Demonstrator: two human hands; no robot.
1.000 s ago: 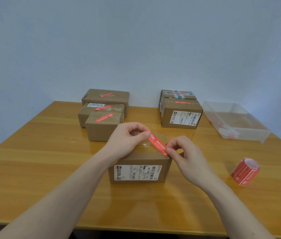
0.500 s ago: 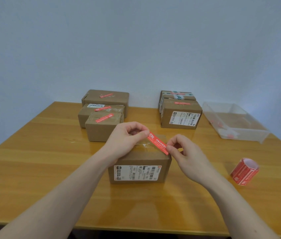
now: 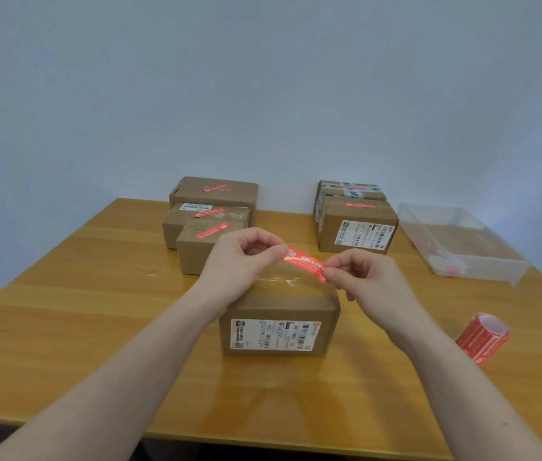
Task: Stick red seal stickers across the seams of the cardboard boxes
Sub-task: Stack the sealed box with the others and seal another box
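Observation:
A cardboard box (image 3: pixel 279 314) with a white shipping label on its front stands at the table's middle, clear tape along its top seam. Just above its top I hold a red seal sticker (image 3: pixel 306 262) stretched between both hands. My left hand (image 3: pixel 239 261) pinches the sticker's left end; my right hand (image 3: pixel 359 277) pinches its right end. The sticker runs slightly downward to the right and I cannot tell whether it touches the box. A roll of red seal stickers (image 3: pixel 482 337) lies on the table at the right.
Three stickered boxes (image 3: pixel 209 227) are grouped at the back left and two stickered boxes (image 3: pixel 356 221) at the back right. A clear plastic tray (image 3: pixel 462 247) holding a few red scraps stands at the far right. The wooden table (image 3: pixel 80 311) ends at the wall.
Both hands have shifted the sticker a little up and away over the box top, and it now lies flatter, less steeply tilted. The grip on both ends is unchanged.

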